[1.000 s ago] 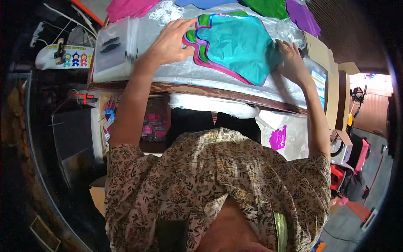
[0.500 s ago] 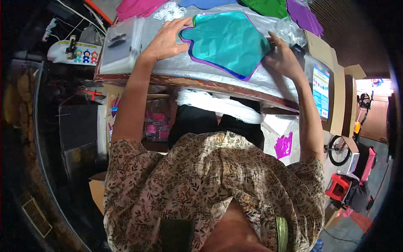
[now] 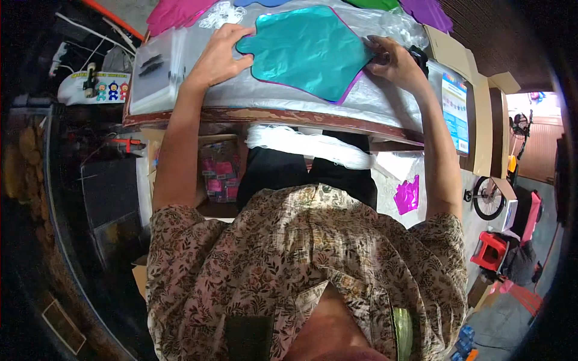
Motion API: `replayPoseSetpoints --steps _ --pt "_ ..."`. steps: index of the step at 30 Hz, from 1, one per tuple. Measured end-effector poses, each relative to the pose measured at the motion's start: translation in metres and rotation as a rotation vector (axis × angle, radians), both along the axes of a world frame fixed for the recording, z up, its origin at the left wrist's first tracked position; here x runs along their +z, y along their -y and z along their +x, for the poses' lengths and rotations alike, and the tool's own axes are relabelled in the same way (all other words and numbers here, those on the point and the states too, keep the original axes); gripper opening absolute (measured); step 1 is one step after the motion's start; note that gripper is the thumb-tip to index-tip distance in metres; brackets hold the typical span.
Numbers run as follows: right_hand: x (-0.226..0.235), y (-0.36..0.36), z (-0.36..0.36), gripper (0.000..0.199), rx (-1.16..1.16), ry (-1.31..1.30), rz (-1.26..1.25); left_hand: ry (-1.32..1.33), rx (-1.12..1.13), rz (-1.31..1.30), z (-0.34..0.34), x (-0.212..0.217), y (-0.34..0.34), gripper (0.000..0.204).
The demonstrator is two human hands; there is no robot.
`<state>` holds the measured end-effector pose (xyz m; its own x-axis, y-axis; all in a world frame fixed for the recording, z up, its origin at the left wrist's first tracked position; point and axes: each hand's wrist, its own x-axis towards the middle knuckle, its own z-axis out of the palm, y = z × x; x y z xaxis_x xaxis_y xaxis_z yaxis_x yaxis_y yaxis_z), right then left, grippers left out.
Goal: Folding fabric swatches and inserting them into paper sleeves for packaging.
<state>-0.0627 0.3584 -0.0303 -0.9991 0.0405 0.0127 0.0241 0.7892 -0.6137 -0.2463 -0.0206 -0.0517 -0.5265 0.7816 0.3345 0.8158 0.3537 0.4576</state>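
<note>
On the surface [image 3: 289,111], covered with clear plastic sheeting, a teal foil sheet [image 3: 307,51] with a magenta rim lies flat. Left hand [image 3: 220,54] rests at the sheet's left edge, fingers [image 3: 232,33] spread wide and pressing down. Right hand [image 3: 394,60] is at the sheet's right edge, fingers pinched on that edge. Left of the sheet sits a stack of clear bags [image 3: 158,72]. Below the sheet, under the surface's front edge, hangs a white bundle [image 3: 307,144]. A magenta foil scrap [image 3: 407,195] lies lower right of the sheet.
</note>
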Motion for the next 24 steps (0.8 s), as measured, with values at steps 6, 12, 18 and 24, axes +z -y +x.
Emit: replayPoseSetpoints --steps 6,12,18,24 --pt "0.013 0.010 0.013 0.069 -0.024 0.015 -0.078 -0.019 -0.031 0.053 0.005 0.001 0.000 0.046" --pt "0.019 0.011 0.019 0.067 0.035 -0.015 -0.045 0.016 0.042 0.068 0.010 0.001 0.000 0.043" --pt "0.003 0.002 0.014 0.067 -0.003 0.005 0.006 -0.045 0.037 0.041 0.003 -0.003 -0.005 0.041" --pt "-0.001 0.000 0.012 0.070 0.029 -0.027 0.006 -0.042 -0.011 0.067 -0.004 -0.006 -0.003 0.039"
